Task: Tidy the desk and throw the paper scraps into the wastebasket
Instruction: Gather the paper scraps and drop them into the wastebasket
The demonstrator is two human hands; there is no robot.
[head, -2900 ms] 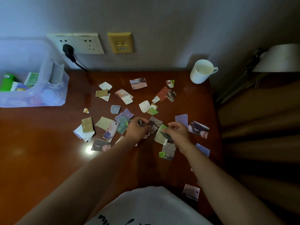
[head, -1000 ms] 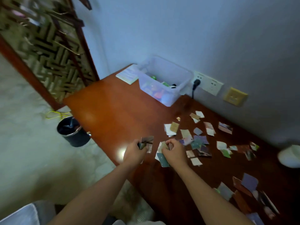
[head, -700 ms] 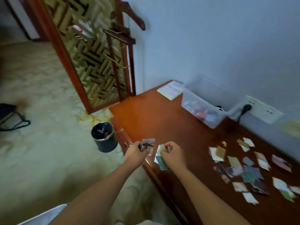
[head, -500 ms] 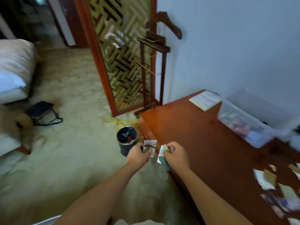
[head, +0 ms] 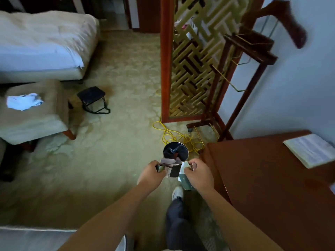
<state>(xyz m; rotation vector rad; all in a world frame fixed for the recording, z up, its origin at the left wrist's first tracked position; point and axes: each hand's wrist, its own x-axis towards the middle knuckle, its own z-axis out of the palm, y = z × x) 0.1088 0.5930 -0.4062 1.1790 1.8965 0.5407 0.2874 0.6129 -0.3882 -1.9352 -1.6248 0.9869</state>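
Pale carpet (head: 112,160) lies underfoot, and the black wastebasket (head: 176,151) stands on it beside the desk (head: 262,178) corner. Both my arms stretch toward the wastebasket. My left hand (head: 151,173) pinches paper scraps (head: 169,167) upright just short of its rim. My right hand (head: 198,173) grips more scraps (head: 184,178), long sides hanging down. Their print is too blurred to read.

wastebasket (head: 176,151) on floor (left of desk (head: 272,187))

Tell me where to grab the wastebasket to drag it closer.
Pinch the rim of the wastebasket from above, on its left side: it stands upright, mouth open, with the desk crowding its right. The left hand and right hand hold paper scraps, so empty one first.
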